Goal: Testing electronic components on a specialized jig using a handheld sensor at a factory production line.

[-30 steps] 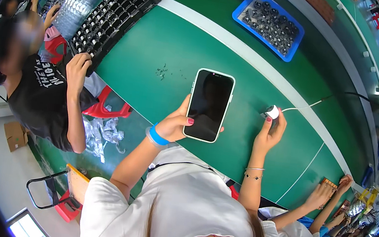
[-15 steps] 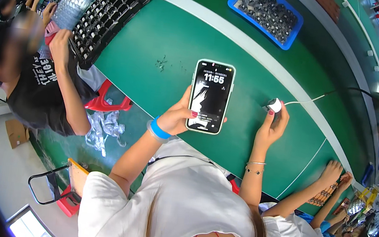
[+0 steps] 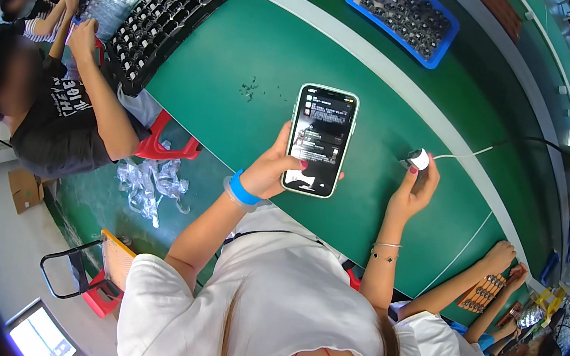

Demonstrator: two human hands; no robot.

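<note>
Left thumb (image 3: 293, 165) farther across phone (image 3: 322, 129); right fingers (image 3: 433, 173) pinched on white device (image 3: 419, 159)

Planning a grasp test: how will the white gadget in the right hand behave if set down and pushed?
The white gadget looks rounded, so it may roll. It is probably light: the right hand holds it in a pinch. If the pale cable beside it is attached, that could limit rolling.

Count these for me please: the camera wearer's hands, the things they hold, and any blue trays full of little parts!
Hands: 2 (left hand, right hand)
Phone in the left: 1
Small white-and-black gadget in the right: 1
Blue tray of little parts: 1
Total: 5
</note>
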